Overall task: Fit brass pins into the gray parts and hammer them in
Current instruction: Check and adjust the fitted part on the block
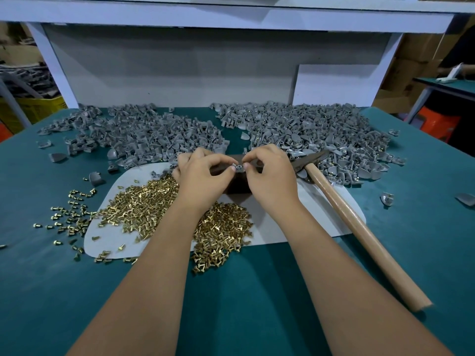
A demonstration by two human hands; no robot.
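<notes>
A small gray part (239, 167) is pinched between the fingertips of my left hand (203, 176) and my right hand (267, 176), just above a dark metal block (239, 186). Whether a pin sits in the part I cannot tell. Loose brass pins (144, 204) lie heaped on a white sheet (321, 222) under my left forearm. A hammer with a wooden handle (359, 227) lies to the right of my right hand, its dark head (308, 160) against a pile of gray parts.
Two big heaps of gray parts cover the back of the green table, one on the left (144, 134), one on the right (308, 129). Stray pins (69, 217) scatter left of the sheet. A white shelf frame (231, 16) stands behind.
</notes>
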